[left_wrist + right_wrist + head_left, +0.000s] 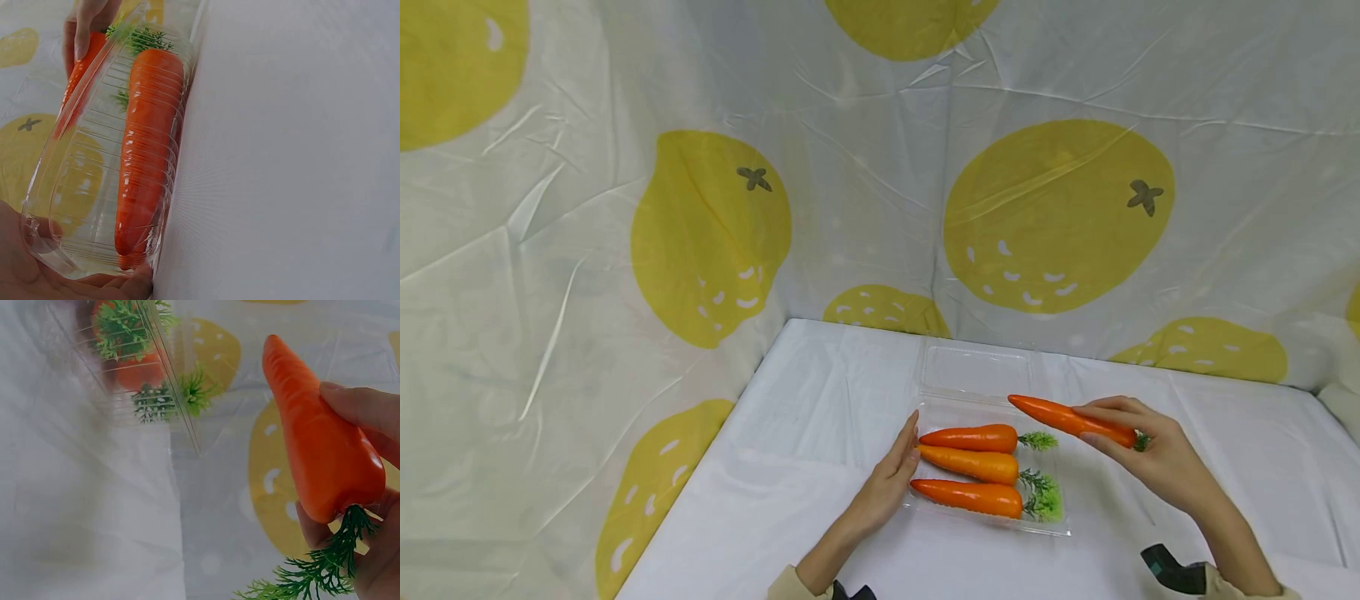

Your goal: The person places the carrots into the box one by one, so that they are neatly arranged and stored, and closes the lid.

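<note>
My right hand point(1157, 446) grips an orange carrot point(1071, 419) near its thick end, above the right back of a clear plastic box. In the right wrist view the carrot point(319, 440) points its tip up and away, and its dark green leafy top point(325, 565) hangs below the fingers. The left hand point(886, 487) rests along the box's left side with fingers fairly straight. Inside the clear box point(1048, 530) lie three carrots side by side: a back one point(973, 438), a lighter middle one point(973, 463) and a front one point(970, 497), tips left and green tops right.
The box's clear lid point(977, 371) lies folded back behind it, near the rear edge of the white-covered table point(820, 400). A pale curtain point(865, 192) printed with yellow lemons hangs behind and along the left. Dark wrist devices point(1172, 571) show near the sleeves.
</note>
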`<state>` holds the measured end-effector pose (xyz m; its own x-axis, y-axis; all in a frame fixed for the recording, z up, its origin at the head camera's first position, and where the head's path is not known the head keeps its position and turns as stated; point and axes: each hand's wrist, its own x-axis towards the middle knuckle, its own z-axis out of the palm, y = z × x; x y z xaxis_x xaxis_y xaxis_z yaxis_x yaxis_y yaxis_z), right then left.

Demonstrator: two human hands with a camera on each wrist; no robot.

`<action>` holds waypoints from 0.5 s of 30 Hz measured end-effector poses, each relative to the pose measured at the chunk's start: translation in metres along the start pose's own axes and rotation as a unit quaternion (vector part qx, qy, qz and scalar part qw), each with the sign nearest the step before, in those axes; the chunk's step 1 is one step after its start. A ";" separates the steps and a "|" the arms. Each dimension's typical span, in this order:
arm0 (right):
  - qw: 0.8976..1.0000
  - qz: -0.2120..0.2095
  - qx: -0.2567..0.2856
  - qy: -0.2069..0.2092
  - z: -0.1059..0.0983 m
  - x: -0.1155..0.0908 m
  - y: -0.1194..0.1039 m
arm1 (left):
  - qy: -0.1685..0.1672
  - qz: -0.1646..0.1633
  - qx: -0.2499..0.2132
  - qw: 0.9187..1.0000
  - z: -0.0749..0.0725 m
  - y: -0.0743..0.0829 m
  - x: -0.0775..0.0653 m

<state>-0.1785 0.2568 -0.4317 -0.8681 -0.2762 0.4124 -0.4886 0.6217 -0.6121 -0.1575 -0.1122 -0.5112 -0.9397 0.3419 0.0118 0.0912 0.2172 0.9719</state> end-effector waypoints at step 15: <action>0.999 -0.019 0.003 -0.046 0.028 0.003 -0.010 | -0.001 0.006 0.003 1.000 -0.001 0.002 -0.001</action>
<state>-0.1785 0.2299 -0.4433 -0.8534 -0.3654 0.3716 -0.5212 0.6052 -0.6018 -0.1564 -0.1128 -0.5095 -0.9376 0.3470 0.0234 0.1047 0.2175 0.9704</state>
